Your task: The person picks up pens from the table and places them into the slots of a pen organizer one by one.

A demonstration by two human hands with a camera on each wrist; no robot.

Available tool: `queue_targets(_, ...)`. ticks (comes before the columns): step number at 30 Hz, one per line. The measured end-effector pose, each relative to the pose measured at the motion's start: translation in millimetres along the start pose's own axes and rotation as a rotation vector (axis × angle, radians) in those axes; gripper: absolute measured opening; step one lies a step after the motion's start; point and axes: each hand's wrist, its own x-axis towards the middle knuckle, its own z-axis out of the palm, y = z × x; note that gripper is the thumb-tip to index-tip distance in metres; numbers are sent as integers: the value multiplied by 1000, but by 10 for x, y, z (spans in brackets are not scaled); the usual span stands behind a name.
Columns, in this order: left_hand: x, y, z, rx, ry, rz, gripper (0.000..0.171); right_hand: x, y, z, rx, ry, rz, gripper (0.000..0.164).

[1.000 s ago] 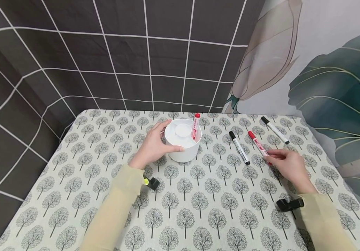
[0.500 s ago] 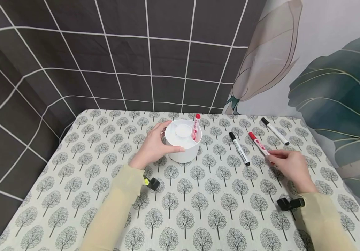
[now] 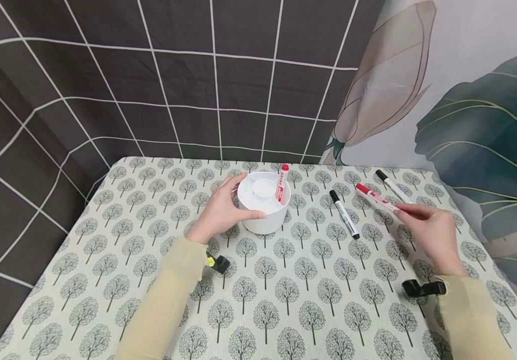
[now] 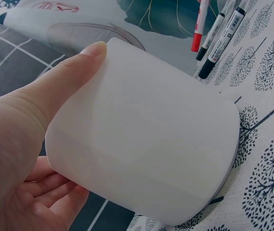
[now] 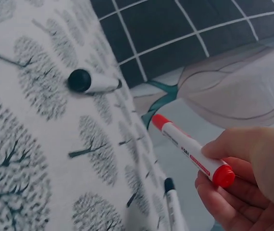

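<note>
My left hand [image 3: 223,207] grips the side of a round white pen holder [image 3: 265,220], thumb at its front and fingers behind. A red-capped marker [image 3: 282,182] leans upright in one of the holder's compartments. At the right, my right hand [image 3: 431,232] pinches a second red marker [image 3: 376,197] near its lower end, between thumb and fingers. The right wrist view has that marker [image 5: 187,149] with its red cap pointing away from the hand and above the table. The left wrist view is mostly filled by the holder's white wall [image 4: 146,130].
A black-capped marker [image 3: 345,215] lies on the tree-print tablecloth [image 3: 265,300], left of the right hand. Another black-capped marker [image 3: 393,185] lies farther back, partly behind the right hand. A dark grid curtain [image 3: 186,75] and a leaf-patterned curtain [image 3: 488,115] stand behind the table.
My right hand has lifted the red marker off the cloth and moved slightly right and back with it. My left hand and the pen holder have stayed in place.
</note>
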Motion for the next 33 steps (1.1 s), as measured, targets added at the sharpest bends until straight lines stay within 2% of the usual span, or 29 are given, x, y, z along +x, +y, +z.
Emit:
queue_targets(8,9,-31,8,-8,1,16,112,0,-157,-21,54,64,-48,40)
queue_targets(17,15,-43,9,3,10,20,114,-48,-405,-18,120,82,-83,35)
queue_targets(29,12,-29,11,5,7,23,115,-81,-701,-1,208,79,-34,39)
queue_targets(33,12,-36,10,10,4,19,116,-64,-806,25,259,82,-50,37)
